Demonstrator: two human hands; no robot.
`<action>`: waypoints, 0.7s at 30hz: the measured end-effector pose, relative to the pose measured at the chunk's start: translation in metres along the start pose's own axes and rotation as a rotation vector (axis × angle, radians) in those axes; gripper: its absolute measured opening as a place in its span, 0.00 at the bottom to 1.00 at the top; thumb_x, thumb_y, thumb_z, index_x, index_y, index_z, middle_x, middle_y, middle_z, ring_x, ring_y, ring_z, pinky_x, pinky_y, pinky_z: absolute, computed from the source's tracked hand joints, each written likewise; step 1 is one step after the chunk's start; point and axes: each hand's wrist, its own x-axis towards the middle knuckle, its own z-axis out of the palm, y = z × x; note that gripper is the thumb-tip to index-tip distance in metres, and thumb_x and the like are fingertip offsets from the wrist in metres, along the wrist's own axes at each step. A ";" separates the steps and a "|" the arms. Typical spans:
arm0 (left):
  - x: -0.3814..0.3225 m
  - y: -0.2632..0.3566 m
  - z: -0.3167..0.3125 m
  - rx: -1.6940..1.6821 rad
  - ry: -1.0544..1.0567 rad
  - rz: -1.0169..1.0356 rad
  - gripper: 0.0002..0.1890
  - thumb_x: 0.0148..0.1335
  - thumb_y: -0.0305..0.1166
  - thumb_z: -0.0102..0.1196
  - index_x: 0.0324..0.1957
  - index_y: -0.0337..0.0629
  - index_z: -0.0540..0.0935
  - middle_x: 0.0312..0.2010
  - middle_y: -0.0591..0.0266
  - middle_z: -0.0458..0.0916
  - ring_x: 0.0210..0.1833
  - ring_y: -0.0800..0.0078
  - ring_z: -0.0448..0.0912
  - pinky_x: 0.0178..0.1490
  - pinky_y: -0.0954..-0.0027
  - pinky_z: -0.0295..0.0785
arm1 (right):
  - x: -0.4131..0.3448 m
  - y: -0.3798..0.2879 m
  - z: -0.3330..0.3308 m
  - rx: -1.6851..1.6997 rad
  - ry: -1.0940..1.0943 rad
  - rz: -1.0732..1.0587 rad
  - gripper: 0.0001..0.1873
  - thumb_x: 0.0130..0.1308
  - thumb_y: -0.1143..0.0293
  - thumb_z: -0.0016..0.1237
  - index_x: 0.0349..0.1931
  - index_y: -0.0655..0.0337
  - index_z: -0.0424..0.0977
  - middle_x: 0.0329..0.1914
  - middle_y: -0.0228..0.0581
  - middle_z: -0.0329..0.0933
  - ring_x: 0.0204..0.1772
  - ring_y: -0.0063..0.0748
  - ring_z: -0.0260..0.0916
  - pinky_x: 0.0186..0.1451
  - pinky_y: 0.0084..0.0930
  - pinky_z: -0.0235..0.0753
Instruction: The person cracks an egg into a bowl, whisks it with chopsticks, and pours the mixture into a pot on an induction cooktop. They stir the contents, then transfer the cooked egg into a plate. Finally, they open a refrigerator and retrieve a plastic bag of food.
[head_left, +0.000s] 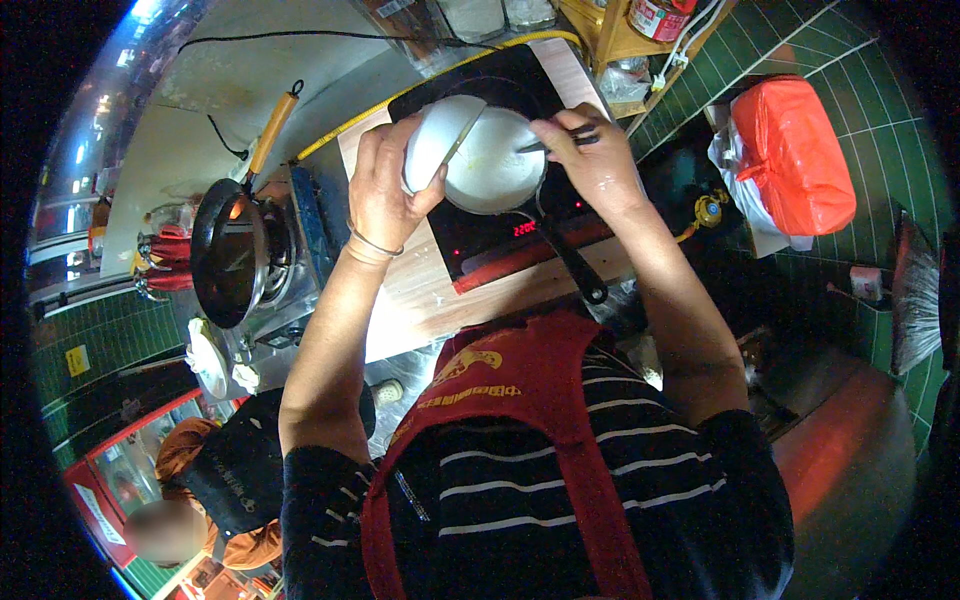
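My left hand (391, 169) grips a white bowl (442, 139), tipped on its side with its rim over a saucepan (499, 169). Most of the bowl's inside is turned away from me. The saucepan has a pale inner surface, and its black handle (574, 259) points down and to the right, held by neither hand. In my right hand (592, 154) is a dark utensil (534, 148), whose end reaches over the pan's right side; its exact kind is unclear. Under the pan lies a black induction cooktop (480, 251) with a lit red display.
A dark wok (225, 255) with a wooden handle rests on a gas burner at left. A red plastic bag (799, 157) sits at right by the green tiles. Behind at lower left is another person (232, 472). A wooden shelf (619, 34) holds a jar.
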 end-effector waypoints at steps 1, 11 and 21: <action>0.000 0.000 0.000 0.004 0.004 0.004 0.29 0.51 0.34 0.65 0.56 0.38 0.74 0.48 0.47 0.75 0.50 0.49 0.74 0.54 0.59 0.72 | 0.000 0.003 0.011 -0.031 0.009 -0.069 0.14 0.64 0.64 0.58 0.37 0.69 0.79 0.35 0.36 0.76 0.35 0.23 0.74 0.37 0.18 0.74; -0.003 -0.002 -0.002 0.061 0.051 0.040 0.30 0.49 0.35 0.67 0.56 0.42 0.75 0.43 0.50 0.76 0.44 0.54 0.79 0.45 0.60 0.78 | 0.006 -0.014 -0.004 0.096 -0.383 0.224 0.17 0.71 0.56 0.48 0.40 0.62 0.79 0.29 0.32 0.80 0.30 0.22 0.79 0.32 0.20 0.76; -0.003 -0.003 -0.001 0.060 0.052 0.038 0.30 0.49 0.37 0.68 0.55 0.43 0.75 0.44 0.51 0.75 0.46 0.54 0.79 0.45 0.61 0.79 | 0.012 0.004 0.034 -0.022 0.021 -0.026 0.16 0.71 0.58 0.50 0.34 0.64 0.76 0.24 0.37 0.75 0.30 0.27 0.76 0.34 0.25 0.72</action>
